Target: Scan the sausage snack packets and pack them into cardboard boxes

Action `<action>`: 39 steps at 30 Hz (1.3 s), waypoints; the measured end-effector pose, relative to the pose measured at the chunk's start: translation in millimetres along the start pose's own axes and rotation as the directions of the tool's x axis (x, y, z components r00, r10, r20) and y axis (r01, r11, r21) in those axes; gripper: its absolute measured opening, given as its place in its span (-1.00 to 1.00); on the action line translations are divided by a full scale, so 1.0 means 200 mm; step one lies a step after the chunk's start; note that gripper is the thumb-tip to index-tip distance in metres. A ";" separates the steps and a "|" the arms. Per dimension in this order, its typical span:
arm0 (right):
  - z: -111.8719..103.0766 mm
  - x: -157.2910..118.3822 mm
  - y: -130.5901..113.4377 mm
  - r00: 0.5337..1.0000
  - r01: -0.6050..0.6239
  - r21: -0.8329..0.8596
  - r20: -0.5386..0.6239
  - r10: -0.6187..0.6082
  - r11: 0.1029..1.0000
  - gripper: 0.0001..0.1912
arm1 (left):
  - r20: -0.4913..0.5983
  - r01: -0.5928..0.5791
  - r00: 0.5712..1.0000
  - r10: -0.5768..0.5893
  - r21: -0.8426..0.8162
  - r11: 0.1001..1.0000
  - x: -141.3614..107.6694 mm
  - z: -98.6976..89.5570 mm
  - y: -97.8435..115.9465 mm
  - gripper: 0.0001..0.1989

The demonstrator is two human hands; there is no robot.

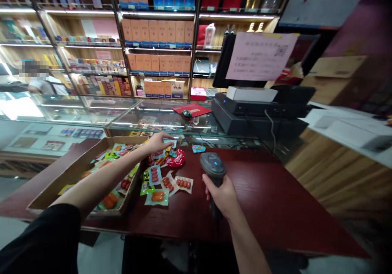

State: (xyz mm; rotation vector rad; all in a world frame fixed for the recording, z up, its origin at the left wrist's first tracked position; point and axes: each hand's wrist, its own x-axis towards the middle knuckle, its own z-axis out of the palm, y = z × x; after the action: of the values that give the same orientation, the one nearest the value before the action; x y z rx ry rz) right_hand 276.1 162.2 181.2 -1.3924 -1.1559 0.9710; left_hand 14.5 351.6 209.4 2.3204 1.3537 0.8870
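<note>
My right hand (225,194) is wrapped round the handle of a black barcode scanner (213,164), whose head points away from me over the dark red table. My left hand (159,142) reaches over the snack pile, fingers bent at a light-coloured packet (170,143); whether it grips the packet is unclear. Near it lie a round red packet (175,158) and several small sausage packets (183,183). Under my left forearm stands a shallow cardboard box (75,165) holding many snack packets. A small blue packet (199,148) lies apart towards the back.
Behind the table (260,192) is a glass counter (141,112) with a red mat (202,110) and mouse. A dark checkout machine (235,114) stands back right. A person (45,84) is far left, before shelves.
</note>
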 end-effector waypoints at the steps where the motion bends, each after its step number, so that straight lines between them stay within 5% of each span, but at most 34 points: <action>1: -0.02 -0.01 0.01 1.000 0.004 -0.004 -0.017 -0.004 1.000 -0.59 | 0.045 -0.009 0.999 0.008 0.022 1.000 0.01 0.08 0.02 -0.73; 5: -0.09 -0.04 0.03 0.997 0.013 -0.024 -0.070 -0.014 1.000 -0.62 | 0.207 0.038 0.974 -0.096 0.269 0.962 0.00 0.34 0.09 -0.61; 8: -0.12 -0.07 0.05 0.995 0.011 -0.026 -0.098 -0.014 1.000 -0.62 | 0.212 0.053 0.964 -0.161 0.440 0.896 -0.03 0.43 0.14 -0.45; 13: -0.12 -0.11 0.08 0.993 -0.026 -0.042 -0.117 0.021 0.999 -0.64 | 0.207 0.016 0.964 -0.168 0.584 0.811 -0.07 0.43 0.18 -0.38; 21: -0.05 -0.15 0.11 0.997 -0.023 -0.076 -0.074 0.017 0.997 -0.68 | 0.371 -0.177 0.924 -0.091 0.627 0.759 -0.10 0.38 0.15 -0.78; 25: -0.03 -0.17 0.11 0.998 -0.009 -0.070 -0.064 0.004 0.997 -0.68 | 0.364 -0.093 0.922 -0.129 0.533 0.841 -0.07 0.39 0.13 -0.81; 30: -0.01 -0.18 0.12 0.998 0.004 -0.055 -0.066 -0.008 0.998 -0.69 | 0.313 0.047 0.946 -0.090 0.142 0.989 -0.04 0.42 0.12 -0.77; 39: 0.01 -0.20 0.11 0.996 0.052 -0.096 -0.060 -0.058 0.994 -0.71 | 0.250 0.150 0.965 -0.083 -0.263 0.953 -0.04 0.41 0.16 -0.64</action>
State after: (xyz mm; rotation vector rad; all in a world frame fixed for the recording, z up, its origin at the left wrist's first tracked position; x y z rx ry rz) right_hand 268.5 123.4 157.6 -1.4479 -1.1999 0.8371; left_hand 86.6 331.1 162.0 2.0332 1.1693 0.6892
